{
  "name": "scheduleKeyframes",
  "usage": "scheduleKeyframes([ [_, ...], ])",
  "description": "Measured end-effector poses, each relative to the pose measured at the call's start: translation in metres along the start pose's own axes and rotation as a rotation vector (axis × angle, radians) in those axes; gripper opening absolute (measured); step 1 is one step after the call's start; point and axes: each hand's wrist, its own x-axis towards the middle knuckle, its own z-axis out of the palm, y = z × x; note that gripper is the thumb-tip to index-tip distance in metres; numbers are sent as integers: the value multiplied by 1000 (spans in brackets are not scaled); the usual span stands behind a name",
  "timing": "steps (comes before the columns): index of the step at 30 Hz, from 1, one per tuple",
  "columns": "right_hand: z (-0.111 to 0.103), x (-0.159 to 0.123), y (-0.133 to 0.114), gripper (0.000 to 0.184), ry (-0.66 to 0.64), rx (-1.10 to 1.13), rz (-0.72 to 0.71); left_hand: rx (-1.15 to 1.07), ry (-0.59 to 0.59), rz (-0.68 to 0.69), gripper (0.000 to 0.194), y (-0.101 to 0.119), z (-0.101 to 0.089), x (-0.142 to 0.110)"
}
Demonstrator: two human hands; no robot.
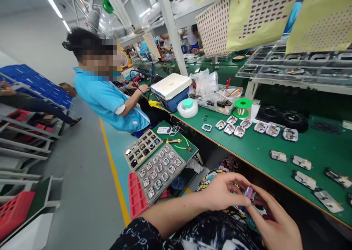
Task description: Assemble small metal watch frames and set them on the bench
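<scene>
My left hand [224,191] reaches in from the lower left, thumb and fingers curled around a small purple and silvery part [249,192]. From the other side my right hand [277,218] closes on the same part, its fingers meeting the left fingertips. Both hands are above my lap, just off the bench's front edge. The lower side of the part is hidden by the fingers, and its exact kind cannot be made out. Closest on the green bench [247,152] lie several flat metallic housings [304,179] and, farther back, several squarish silver frames [239,131].
At left, a side table carries a tray of silver frames [165,176], a tray of dark parts [143,147], green-handled cutters [187,144] and a yellow cutter knife [173,141]. A solder spool [242,107] stands on the bench. A co-worker in blue [110,99] sits beyond.
</scene>
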Motion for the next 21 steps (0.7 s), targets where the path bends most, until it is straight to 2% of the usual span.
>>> scheduleKeyframes([
  [7, -2, 0, 1, 40, 35, -11, -95, 63, -116, 94, 68, -3, -9, 1],
  [10, -2, -3, 2, 42, 25, 26, -51, 93, -150, 99, 71, -4, -11, 1],
  [16, -7, -7, 12, 50, 2, 50, 79, 54, -106, 45, 73, -4, -6, 2],
  [21, -9, -8, 26, 50, -10, 200, 169, 25, -124, 38, 81, -12, -8, 6],
])
